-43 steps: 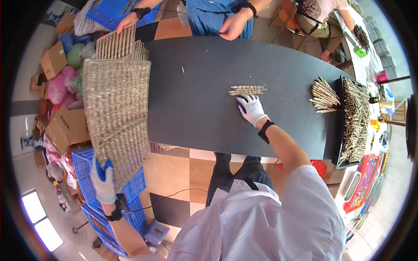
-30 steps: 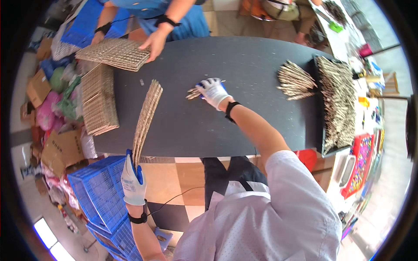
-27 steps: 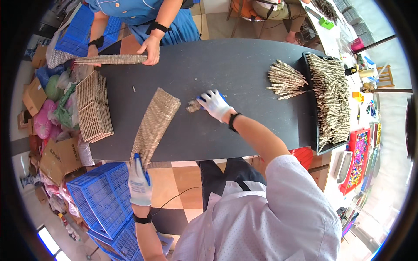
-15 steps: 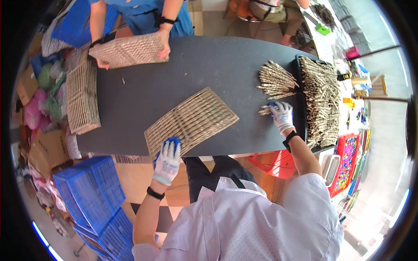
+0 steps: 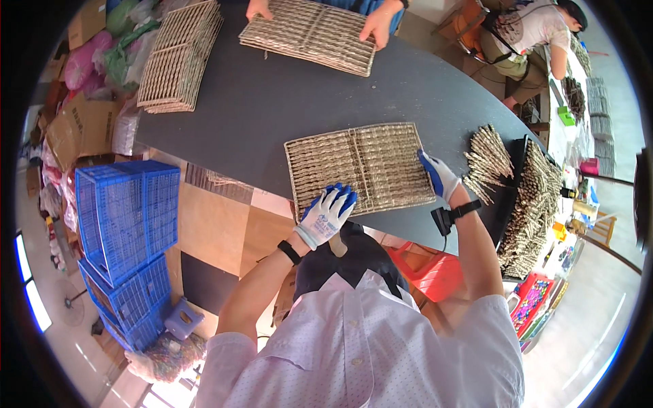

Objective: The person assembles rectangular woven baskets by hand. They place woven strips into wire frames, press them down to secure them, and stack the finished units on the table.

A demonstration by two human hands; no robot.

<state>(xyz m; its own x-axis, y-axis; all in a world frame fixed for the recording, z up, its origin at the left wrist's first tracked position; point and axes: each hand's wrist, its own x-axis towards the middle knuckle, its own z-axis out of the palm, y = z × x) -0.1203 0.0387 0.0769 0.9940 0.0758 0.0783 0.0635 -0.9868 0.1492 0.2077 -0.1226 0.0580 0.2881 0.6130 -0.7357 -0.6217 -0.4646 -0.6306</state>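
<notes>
A rectangular woven panel (image 5: pixel 391 163) of twisted, straw-coloured strands in a thin frame lies before me at the table's near edge. My left hand (image 5: pixel 328 212), in a white glove with blue palm coating, rests over its near left part with the fingers spread. My right hand (image 5: pixel 441 178), gloved alike, is against the panel's right edge, its fingers stretched along the side. Just right of that hand lies a fanned bunch of short twisted sticks (image 5: pixel 488 158). Beside it stands a black tray (image 5: pixel 515 194) heaped with more such sticks (image 5: pixel 532 207).
Across the dark table (image 5: pixel 265 115), another person's hands (image 5: pixel 378 26) hold a similar panel (image 5: pixel 309 37). A stack of panels (image 5: pixel 178 61) stands at the far left. Blue crates (image 5: pixel 126 217) are on the floor left, a red stool (image 5: pixel 432 272) under the table. Someone sits far right.
My right hand has left the loose sticks for the panel's right edge. The panel has turned squarer to me, my left hand staying on its near left part. The view has shifted.
</notes>
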